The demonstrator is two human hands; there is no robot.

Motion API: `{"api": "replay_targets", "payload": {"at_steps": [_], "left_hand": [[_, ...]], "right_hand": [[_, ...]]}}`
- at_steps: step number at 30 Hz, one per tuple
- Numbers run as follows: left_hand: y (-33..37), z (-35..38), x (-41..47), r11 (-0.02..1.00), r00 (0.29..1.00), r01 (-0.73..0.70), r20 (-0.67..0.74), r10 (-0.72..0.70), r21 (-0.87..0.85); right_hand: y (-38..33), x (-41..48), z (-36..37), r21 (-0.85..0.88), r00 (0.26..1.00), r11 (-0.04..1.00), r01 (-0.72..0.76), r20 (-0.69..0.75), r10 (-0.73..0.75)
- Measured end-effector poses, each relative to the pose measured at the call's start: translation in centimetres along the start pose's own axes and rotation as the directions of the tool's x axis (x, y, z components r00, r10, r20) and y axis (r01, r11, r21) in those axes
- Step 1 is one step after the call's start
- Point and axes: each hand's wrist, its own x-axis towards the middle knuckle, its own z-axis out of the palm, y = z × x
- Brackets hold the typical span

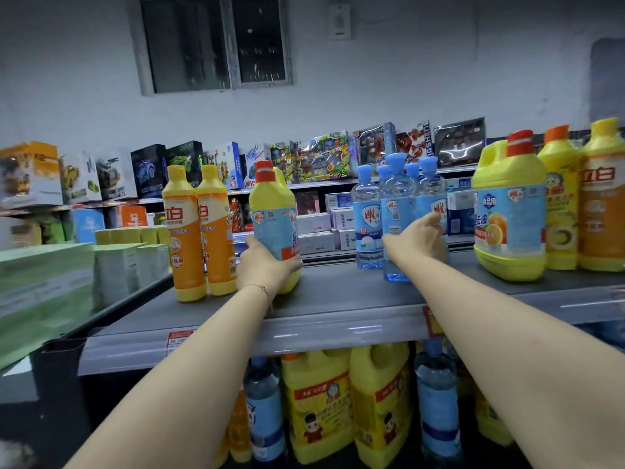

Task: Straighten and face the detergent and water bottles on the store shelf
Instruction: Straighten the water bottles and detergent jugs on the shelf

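Plastic in both grips: left hand (267,267) holds yellow jug (273,201), right hand (417,240) clear bottle (397,198).

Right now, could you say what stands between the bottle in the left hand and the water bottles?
Nothing: in the head view, bare shelf separates that bottle from the water bottles.

The left hand (267,265) grips a yellow plastic detergent bottle with a red cap (274,204) upright on the grey metal shelf (338,296). The right hand (419,240) curls round a clear blue-capped water bottle (431,187).
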Motion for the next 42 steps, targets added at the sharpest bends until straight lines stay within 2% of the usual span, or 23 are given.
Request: {"api": "replay_targets", "payload": {"at_steps": [2,4,6,8,11,13,16,19,22,25,28,32,36,39,42], "left_hand": [[0.1,-0.1,0.2,1.0,1.0,-0.013,-0.012,0.013,-0.015],[0.2,-0.3,0.4,1.0,1.0,0.005,-0.012,-0.005,-0.027],[0.2,-0.8,0.6,0.999,1.0,0.02,0.008,-0.019,-0.045],[0.3,-1.4,0.5,0.998,0.999,0.007,0.04,-0.005,-0.061],[0.4,-2.9,0.0,0.995,0.993,0.006,0.114,0.006,-0.099],[0.3,-4.3,-0.5,0.994,0.982,0.019,0.191,0.002,-0.111],[-0.1,-6.4,-1.0,0.989,0.94,0.021,0.341,0.032,-0.149],[-0.4,-7.6,-1.5,0.976,0.89,0.033,0.451,0.069,-0.213],[-0.8,-7.2,-2.0,0.949,0.9,0.034,0.423,0.107,-0.314],[-1.1,-6.6,-2.7,0.882,0.939,0.018,0.312,0.148,-0.47],[-1.0,-6.9,-3.0,0.851,0.934,-0.039,0.283,0.216,-0.523],[0.7,-8.8,-3.0,0.844,0.911,-0.165,0.248,0.328,-0.511],[3.5,-11.1,-4.4,0.815,0.892,-0.292,0.166,0.421,-0.5],[4.2,-11.7,-5.9,0.803,0.871,-0.323,0.174,0.459,-0.5],[4.0,-11.3,-7.6,0.798,0.859,-0.297,0.217,0.463,-0.525]], "right_hand": [[-0.6,-0.7,-0.8,0.075,0.976,0.987,0.144,-0.175,-0.129],[-1.7,-1.5,-1.4,0.092,0.924,0.933,0.347,-0.204,-0.323],[-3.0,-2.4,-1.7,0.103,0.863,0.857,0.505,-0.052,-0.502],[-4.3,-3.5,-1.4,0.125,0.778,0.802,0.584,0.194,-0.597],[-5.5,-5.2,-0.3,0.205,0.645,0.823,0.53,0.533,-0.548],[-5.6,-5.7,0.4,0.226,0.611,0.859,0.46,0.622,-0.491],[-5.1,-5.5,1.3,0.348,0.642,0.894,0.282,0.624,-0.445],[-5.1,-5.6,1.7,0.504,0.621,0.861,0.064,0.656,-0.43],[-5.4,-6.6,1.9,0.566,0.589,0.82,-0.088,0.693,-0.416],[-5.4,-7.4,2.2,0.638,0.637,0.757,-0.144,0.645,-0.423],[-5.1,-8.1,1.9,0.718,0.706,0.69,-0.088,0.534,-0.465],[-5.8,-9.4,-0.6,0.764,0.805,0.638,0.1,0.315,-0.503],[-6.8,-10.3,-4.6,0.776,0.827,0.587,0.229,0.163,-0.538],[-6.2,-11.2,-6.9,0.713,0.822,0.625,0.318,0.12,-0.556],[-4.5,-12.6,-8.7,0.648,0.831,0.664,0.373,0.085,-0.55]]}}
